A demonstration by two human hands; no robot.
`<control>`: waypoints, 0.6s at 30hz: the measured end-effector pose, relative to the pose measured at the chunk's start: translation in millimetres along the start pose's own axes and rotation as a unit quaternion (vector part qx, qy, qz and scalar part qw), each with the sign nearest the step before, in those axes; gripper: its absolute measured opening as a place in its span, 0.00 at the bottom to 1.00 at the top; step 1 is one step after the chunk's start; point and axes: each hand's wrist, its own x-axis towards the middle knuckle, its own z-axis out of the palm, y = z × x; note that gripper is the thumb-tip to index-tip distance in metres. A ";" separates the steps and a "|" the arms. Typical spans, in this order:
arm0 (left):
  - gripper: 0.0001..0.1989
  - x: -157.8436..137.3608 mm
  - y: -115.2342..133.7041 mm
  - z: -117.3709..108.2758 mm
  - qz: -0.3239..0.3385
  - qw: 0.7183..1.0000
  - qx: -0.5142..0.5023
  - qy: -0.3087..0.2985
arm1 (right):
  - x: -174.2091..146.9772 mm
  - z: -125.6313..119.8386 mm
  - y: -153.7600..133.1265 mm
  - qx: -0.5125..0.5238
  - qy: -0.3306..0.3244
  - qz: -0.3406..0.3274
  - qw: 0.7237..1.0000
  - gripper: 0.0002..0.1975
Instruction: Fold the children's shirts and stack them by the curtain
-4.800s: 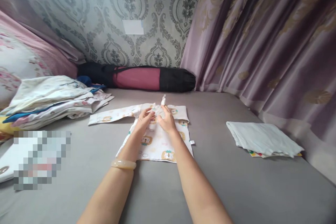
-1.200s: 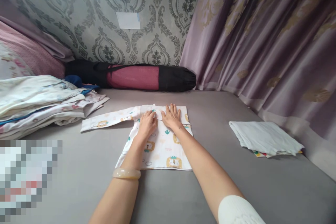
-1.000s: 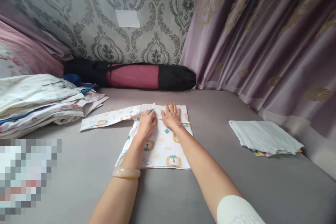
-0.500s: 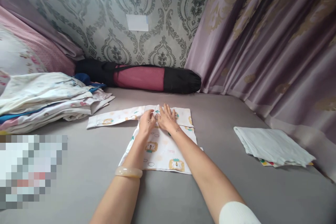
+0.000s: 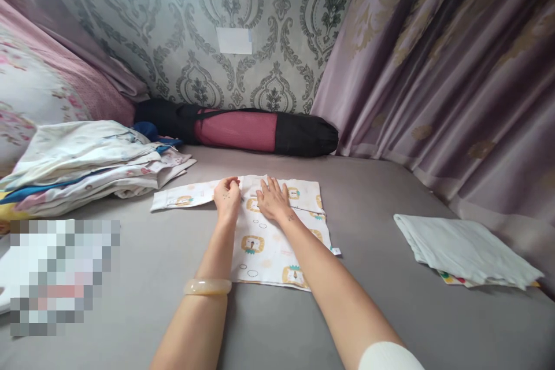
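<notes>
one small white shirt (image 5: 271,238) printed with yellow lions lies spread on the gray surface (image 5: 433,324), straight ahead of the person. one sleeve (image 5: 184,199) reaches out to the left; at the right, a band of cloth lies across the upper part, and a little white tag (image 5: 336,252) pokes out at the side edge. the left hand (image 5: 226,196) is at the base of that sleeve, its grip narrow with fingers curled in; i cannot tell whether cloth is pinched there. the right hand (image 5: 273,201) rests flat on the upper front, its grip wide, fingers spread. a pale bangle (image 5: 208,287) circles the left forearm. farther left is a pile of clothes (image 5: 95,156); well apart on the right, a folded pale cloth (image 5: 466,248). behind, a black and red roll (image 5: 236,130) lies along the patterned wall (image 5: 173,17), near a purple curtain (image 5: 416,58).
</notes>
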 end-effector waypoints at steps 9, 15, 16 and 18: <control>0.16 2.6 16.0 -11.2 -0.062 0.994 -0.073 0.050 | 1.3 -6.6 -5.8 0.005 -0.005 -0.002 1.000 0.30; 0.19 6.8 6.9 -14.9 -0.050 0.996 0.029 0.071 | 6.1 0.2 -18.1 0.016 0.002 -0.031 0.999 0.30; 0.19 8.1 4.3 -16.3 -0.044 0.994 0.054 0.079 | 7.2 1.2 -19.3 0.019 0.000 -0.031 0.999 0.31; 0.19 11.1 -0.8 -19.1 -0.036 0.991 0.086 0.097 | 8.9 3.4 -20.3 0.021 -0.002 -0.028 0.999 0.31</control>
